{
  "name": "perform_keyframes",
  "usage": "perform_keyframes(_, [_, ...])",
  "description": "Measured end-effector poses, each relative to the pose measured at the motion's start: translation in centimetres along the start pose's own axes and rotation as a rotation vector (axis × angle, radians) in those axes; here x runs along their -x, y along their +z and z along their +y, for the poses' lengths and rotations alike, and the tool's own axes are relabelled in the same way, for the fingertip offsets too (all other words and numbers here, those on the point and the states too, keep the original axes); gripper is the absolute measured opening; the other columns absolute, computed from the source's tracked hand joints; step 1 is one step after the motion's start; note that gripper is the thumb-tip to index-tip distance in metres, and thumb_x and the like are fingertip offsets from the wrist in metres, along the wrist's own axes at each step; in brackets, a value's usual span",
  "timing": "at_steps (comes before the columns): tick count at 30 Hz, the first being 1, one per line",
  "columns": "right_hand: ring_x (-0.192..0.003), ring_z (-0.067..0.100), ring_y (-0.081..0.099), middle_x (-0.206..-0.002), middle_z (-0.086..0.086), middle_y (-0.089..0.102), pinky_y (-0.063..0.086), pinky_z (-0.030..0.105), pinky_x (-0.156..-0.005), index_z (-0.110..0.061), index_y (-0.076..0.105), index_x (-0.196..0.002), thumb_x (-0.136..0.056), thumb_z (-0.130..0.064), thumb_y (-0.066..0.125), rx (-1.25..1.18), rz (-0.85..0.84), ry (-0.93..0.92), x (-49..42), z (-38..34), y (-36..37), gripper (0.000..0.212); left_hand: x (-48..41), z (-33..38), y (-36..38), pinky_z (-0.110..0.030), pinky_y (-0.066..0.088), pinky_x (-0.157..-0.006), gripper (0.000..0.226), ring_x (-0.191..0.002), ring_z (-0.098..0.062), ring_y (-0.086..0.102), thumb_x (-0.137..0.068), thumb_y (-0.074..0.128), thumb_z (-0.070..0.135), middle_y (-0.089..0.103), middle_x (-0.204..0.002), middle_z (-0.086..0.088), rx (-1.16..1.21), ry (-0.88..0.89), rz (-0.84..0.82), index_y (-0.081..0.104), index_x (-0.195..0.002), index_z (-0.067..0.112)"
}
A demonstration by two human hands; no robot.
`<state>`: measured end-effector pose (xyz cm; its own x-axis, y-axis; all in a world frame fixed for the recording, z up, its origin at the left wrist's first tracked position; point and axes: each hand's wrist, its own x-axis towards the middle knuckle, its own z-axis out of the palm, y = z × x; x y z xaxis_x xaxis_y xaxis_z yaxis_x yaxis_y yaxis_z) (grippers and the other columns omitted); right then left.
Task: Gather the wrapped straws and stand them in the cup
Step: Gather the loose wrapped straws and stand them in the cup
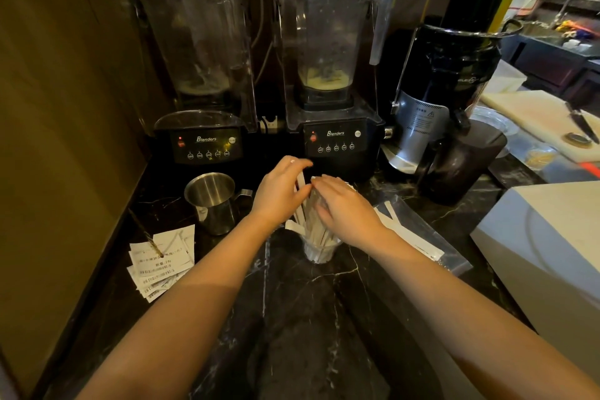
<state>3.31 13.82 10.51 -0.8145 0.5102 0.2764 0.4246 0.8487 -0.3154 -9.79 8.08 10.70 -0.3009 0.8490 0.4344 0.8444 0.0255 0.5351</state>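
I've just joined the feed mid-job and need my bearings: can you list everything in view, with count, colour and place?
wrapped straws: a bundle, white, standing in the cup
cup: one, clear, counter centre
loose straws: several, white, on a clear bag right of the cup
metal pitcher: one, steel, left of the cup
paper slips: a pile, white, counter left
blenders: two, black bases, clear jars, at the back
juicer: one, black and silver, back right
dark jug: one, in front of the juicer
knife: one, black, on the white board, far right
left hand: on the straw tops
right hand: on the straw bundle
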Motion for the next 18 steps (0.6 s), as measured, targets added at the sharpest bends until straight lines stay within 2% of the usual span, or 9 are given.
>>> perform_keyframes(2, [-0.138,0.021,0.027,-0.144,0.012,0.040,0.011,0.031,-0.115,-0.007,0.035,-0.135,-0.091,-0.019,0.046,0.048,-0.015,-0.011,0.05,0.06,0.11,0.047,0.13,-0.19,0.11,-0.033,0.044,-0.090,0.039,-0.110,-0.024,0.054,-0.087,0.053,0.019,0.053,-0.126,-0.011,-0.066,0.032,-0.014,0.047,-0.125,0.011])
perform_keyframes(7, [-0.143,0.020,0.013,-0.153,0.010,0.023,-0.001,0.036,-0.115,-0.010,0.019,-0.141,-0.092,-0.030,0.042,0.142,-0.082,0.024,0.42,0.18,0.24,0.057,0.40,-0.23,0.48,-0.035,0.040,-0.099,0.055,-0.123,-0.022,0.047,-0.091,0.045,0.018,0.038,-0.145,-0.008,-0.046,-0.052,-0.027,0.021,-0.140,0.016])
perform_keyframes(9, [-0.143,0.020,0.010,-0.154,0.010,0.019,-0.001,0.039,-0.116,-0.010,0.015,-0.142,-0.093,-0.032,0.040,0.172,-0.119,0.028,0.51,0.17,0.25,0.060,0.44,-0.33,0.61,-0.035,0.035,-0.103,0.052,-0.128,-0.023,0.042,-0.092,0.043,0.018,0.035,-0.147,-0.009,-0.069,-0.056,-0.052,0.022,-0.139,0.014])
perform_keyframes(13, [-0.144,0.020,0.006,-0.156,0.011,0.013,-0.003,0.042,-0.116,-0.008,0.010,-0.143,-0.093,-0.036,0.037,0.219,-0.187,0.028,0.61,0.06,0.22,0.063,0.73,-0.52,0.88,-0.034,0.026,-0.109,0.042,-0.134,-0.021,0.033,-0.093,0.039,0.022,0.036,-0.146,-0.009,-0.058,-0.030,-0.164,0.037,-0.133,0.010])
perform_keyframes(18, [-0.144,0.021,0.005,-0.156,0.011,0.011,-0.003,0.043,-0.116,-0.007,0.009,-0.143,-0.094,-0.037,0.035,0.227,-0.208,0.032,0.69,-0.06,0.19,0.063,0.88,-0.71,1.02,-0.033,0.018,-0.113,0.045,-0.139,-0.019,0.023,-0.095,0.034,0.028,0.027,-0.150,-0.008,-0.108,-0.033,-0.298,0.029,-0.137,0.013])
